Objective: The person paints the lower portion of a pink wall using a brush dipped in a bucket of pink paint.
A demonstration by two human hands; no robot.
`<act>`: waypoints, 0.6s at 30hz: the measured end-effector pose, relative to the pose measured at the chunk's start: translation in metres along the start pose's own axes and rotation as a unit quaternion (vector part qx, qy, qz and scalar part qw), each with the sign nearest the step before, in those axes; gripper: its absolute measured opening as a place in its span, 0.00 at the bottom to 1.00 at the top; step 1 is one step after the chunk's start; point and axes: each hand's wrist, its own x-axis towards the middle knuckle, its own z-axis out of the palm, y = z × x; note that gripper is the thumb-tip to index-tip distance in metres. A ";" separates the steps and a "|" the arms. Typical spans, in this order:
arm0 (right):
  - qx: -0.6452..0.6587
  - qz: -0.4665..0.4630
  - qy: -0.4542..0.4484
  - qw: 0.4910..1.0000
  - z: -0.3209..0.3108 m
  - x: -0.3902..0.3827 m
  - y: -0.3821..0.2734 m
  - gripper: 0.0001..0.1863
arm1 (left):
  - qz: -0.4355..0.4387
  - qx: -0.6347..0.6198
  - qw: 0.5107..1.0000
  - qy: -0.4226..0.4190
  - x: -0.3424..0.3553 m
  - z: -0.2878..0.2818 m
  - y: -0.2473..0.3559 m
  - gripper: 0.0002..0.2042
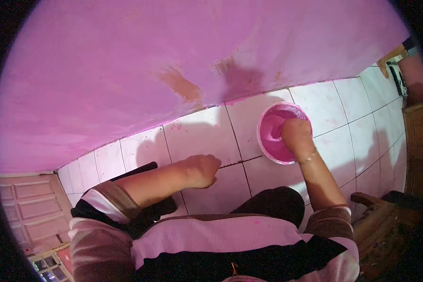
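My right hand (297, 136) reaches into a round bucket (262, 143) of pink paint on the tiled floor. Its fingers are closed round a paint-coated paintbrush (276, 128), mostly hidden by the hand and the bucket's inside. My left hand (203, 171) hangs above the tiles to the left of the bucket, its fingers curled in, with nothing showing in them. Ahead rises a pink painted wall (127, 70). Low on it are a bare brownish patch (181, 86) and a smaller streaked patch (224, 64).
White floor tiles (202, 136) with pink drips meet the wall's foot. A panelled door (33, 207) stands at the left. Wooden furniture (371, 199) is close at the lower right. Another person's bare foot (384, 67) shows at the far right.
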 end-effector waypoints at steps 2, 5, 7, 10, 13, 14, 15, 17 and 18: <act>0.046 0.020 -0.016 0.999 -0.042 -0.016 0.008 0.08 | 0.006 0.011 1.000 -0.005 -0.011 0.008 -0.019 0.22; 0.084 0.041 0.018 0.995 -0.110 -0.046 0.008 0.07 | -0.015 0.038 0.999 -0.023 -0.037 0.001 -0.045 0.23; 0.090 0.076 0.055 0.992 -0.133 -0.064 0.005 0.09 | -0.025 0.060 0.997 -0.033 -0.054 -0.019 -0.054 0.24; 0.121 0.099 0.076 0.985 -0.139 -0.081 -0.001 0.10 | -0.018 0.070 0.997 0.039 -0.075 -0.035 -0.076 0.17; 0.058 0.119 0.037 0.991 -0.074 -0.086 0.010 0.07 | -0.008 0.071 0.996 0.055 -0.084 -0.038 -0.102 0.18; 0.055 0.147 0.001 0.988 -0.056 -0.091 0.017 0.07 | 0.004 0.070 0.997 0.044 -0.081 -0.032 -0.112 0.19; 0.060 0.148 -0.002 0.987 -0.058 -0.090 0.010 0.07 | 0.009 0.065 0.997 0.030 -0.080 -0.027 -0.122 0.20; 0.107 0.134 0.048 0.984 -0.078 -0.090 -0.002 0.07 | -0.013 0.048 0.998 -0.026 -0.082 -0.024 -0.134 0.24; 0.112 0.162 0.050 0.979 -0.091 -0.089 -0.010 0.08 | -0.028 0.035 0.997 -0.067 -0.081 -0.026 -0.138 0.27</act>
